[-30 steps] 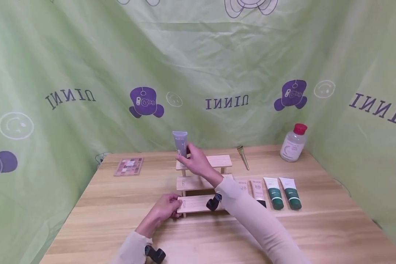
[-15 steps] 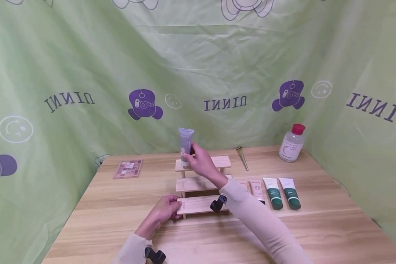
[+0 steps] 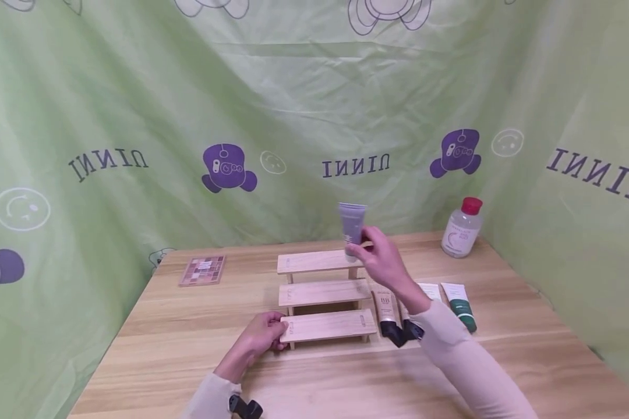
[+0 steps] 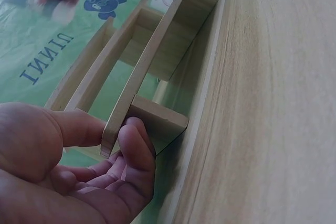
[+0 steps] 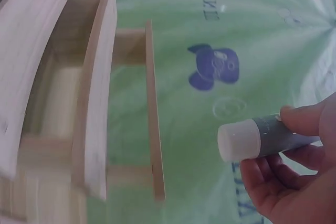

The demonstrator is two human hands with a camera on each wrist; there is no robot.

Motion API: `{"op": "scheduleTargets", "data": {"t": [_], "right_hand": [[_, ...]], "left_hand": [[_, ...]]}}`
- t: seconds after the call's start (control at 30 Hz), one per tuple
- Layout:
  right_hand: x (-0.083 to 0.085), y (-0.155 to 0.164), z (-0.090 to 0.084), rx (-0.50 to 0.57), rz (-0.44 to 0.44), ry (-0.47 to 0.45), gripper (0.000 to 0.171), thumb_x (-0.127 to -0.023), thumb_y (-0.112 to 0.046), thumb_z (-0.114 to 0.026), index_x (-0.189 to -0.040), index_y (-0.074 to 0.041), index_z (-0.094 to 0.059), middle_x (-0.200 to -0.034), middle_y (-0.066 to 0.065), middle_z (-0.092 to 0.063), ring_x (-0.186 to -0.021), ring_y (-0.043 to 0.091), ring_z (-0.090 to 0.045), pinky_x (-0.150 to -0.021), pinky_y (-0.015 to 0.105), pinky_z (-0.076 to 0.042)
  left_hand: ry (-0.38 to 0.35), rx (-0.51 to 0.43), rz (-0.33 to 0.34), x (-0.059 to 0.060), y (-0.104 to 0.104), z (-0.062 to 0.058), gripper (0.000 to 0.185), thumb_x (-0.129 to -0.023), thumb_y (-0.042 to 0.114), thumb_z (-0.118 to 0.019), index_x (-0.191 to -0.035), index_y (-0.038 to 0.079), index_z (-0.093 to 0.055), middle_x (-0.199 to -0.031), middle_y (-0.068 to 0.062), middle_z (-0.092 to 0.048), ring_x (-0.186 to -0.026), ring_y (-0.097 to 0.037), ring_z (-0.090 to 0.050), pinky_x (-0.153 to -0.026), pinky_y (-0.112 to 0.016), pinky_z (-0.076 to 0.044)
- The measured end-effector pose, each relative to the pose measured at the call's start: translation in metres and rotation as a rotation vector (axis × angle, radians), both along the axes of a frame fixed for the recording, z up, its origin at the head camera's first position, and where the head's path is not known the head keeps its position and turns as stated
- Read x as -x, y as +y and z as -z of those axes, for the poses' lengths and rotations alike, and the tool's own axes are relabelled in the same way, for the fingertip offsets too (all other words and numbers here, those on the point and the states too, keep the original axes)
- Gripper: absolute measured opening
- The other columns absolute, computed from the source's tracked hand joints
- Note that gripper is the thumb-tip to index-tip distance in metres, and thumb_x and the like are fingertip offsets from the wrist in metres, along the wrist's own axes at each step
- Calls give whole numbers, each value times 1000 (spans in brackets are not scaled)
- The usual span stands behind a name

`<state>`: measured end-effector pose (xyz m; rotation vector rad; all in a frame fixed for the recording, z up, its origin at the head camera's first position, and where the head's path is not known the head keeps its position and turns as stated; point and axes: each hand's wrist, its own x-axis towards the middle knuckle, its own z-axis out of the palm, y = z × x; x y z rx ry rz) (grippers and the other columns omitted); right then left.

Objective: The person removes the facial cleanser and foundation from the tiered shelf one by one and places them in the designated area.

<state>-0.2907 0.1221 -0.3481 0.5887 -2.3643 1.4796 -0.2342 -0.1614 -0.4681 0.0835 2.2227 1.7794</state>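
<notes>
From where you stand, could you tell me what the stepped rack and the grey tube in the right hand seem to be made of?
The stepped rack looks like pale unfinished wood: visible grain, matte faces, flat slats on small posts. The grey tube, held upright by the right hand, looks like soft matte plastic with a white cap; the crimped flat end suggests a squeezable tube, though that is a guess.

A palette (image 3: 202, 270) lies well left of the left hand. Far beyond the right hand stands a clear bottle (image 3: 462, 228) with a red cap. Just beside the right wrist lie 2 beige tubes (image 3: 387, 308) and 2 green-and-white tubes (image 3: 459, 305). Green printed cloth (image 3: 136, 105) hangs behind.
</notes>
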Motion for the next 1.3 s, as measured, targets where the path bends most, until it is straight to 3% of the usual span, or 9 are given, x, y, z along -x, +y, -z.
{"op": "scheduleTargets", "data": {"t": [0.3, 0.7, 0.83, 1.1, 1.3], "right_hand": [[-14, 79, 17, -75, 187, -3, 41, -95, -18, -63, -129, 3, -54, -118, 25, -60, -101, 39, -62, -83, 51, -56], [-25, 135, 53, -126, 321, -63, 39, -97, -15, -59, -127, 10, -53, -121, 34, -57, -112, 47, -53, -94, 61, -43], [-29, 154, 63, -140, 340, -97, 41, -98, -18, -58, -127, 11, -52, -119, 35, -57, -108, 46, -54, -89, 57, -46], [-33, 191, 80, -195, 412, -189, 49, -98, -24, -59, -129, 13, -51, -110, 31, -60, -95, 35, -56, -73, 33, -45], [-36, 209, 83, -212, 415, -263, 55, -99, -29, -56, -131, 16, -47, -111, 33, -58, -94, 36, -56, -70, 31, -47]], "left_hand": [[7, 9, 6, 1, 1, 3, 35, -96, 5, -52, -123, -17, -50, -86, -14, -65, -63, -15, -60, -58, -27, -54], [-15, 18, -5, 2, 1, 5, 34, -96, 6, -52, -123, -15, -52, -85, -12, -66, -63, -14, -59, -57, -26, -53], [-19, 11, -7, 1, 1, 6, 35, -96, 6, -52, -123, -15, -51, -84, -11, -67, -62, -14, -59, -57, -26, -53], [-8, 5, -14, -1, 0, 5, 36, -96, 5, -51, -123, -18, -49, -85, -13, -66, -62, -15, -59, -57, -27, -53], [-11, -9, -13, 0, 0, 4, 37, -96, 5, -51, -124, -19, -48, -87, -14, -66, -63, -14, -59, -57, -26, -54]]}}
